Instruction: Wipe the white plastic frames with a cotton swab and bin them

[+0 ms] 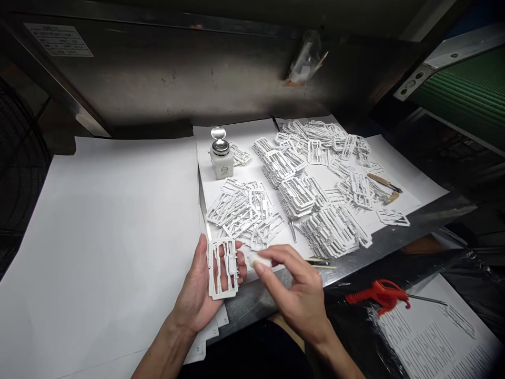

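My left hand (196, 295) is closed around a white plastic frame part (213, 273), which has long slots and lies tilted up across the palm and fingers. Just to its right, my right hand (298, 287) pinches a small white wad (260, 261) between thumb and fingers; its exact material I cannot make out. The wad is apart from the frame. Beyond both hands spreads a loose heap of similar white frames (236, 210). Behind that heap stands a squat white pump bottle (222, 164) with a metal top, its lid flipped up.
Stacked white frames (335, 231) and a scattered pile (311, 129) cover the right of the paper-lined bench. Tweezers (292, 231) and a wooden-handled tool (381, 180) lie among them. A red air blow gun (381, 296) rests at lower right. White paper (118, 237) covers the left.
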Action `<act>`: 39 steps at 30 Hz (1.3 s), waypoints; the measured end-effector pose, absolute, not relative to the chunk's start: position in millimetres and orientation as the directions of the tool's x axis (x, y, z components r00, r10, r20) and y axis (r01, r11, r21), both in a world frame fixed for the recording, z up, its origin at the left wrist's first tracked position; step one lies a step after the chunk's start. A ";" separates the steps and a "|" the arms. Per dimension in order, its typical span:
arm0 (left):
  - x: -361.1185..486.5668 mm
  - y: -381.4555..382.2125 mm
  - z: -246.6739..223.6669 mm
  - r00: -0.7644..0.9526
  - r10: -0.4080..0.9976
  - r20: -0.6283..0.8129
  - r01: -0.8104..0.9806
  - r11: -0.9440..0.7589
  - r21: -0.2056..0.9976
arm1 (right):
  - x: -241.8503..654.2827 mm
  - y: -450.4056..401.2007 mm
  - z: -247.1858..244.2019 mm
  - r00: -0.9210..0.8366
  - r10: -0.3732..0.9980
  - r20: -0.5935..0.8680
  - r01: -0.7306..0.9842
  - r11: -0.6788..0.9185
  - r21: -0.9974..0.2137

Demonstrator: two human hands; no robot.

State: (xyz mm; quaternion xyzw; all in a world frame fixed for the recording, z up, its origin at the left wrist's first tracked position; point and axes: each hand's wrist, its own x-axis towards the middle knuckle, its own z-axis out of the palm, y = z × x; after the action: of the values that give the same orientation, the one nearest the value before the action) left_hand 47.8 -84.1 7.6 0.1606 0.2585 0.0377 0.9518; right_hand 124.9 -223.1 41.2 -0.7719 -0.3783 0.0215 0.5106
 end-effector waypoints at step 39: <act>51.5 -79.5 14.8 0.855 0.209 -0.475 -0.009 0.921 0.390 | 111.3 -221.9 35.1 0.384 0.895 0.226 0.808 -0.207 -0.552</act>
State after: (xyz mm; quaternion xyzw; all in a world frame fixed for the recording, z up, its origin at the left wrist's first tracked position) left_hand 51.5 -79.5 14.8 0.1903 0.2631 0.0577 0.9440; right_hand 111.3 -221.9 35.1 -0.7736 -0.5503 0.0713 0.3059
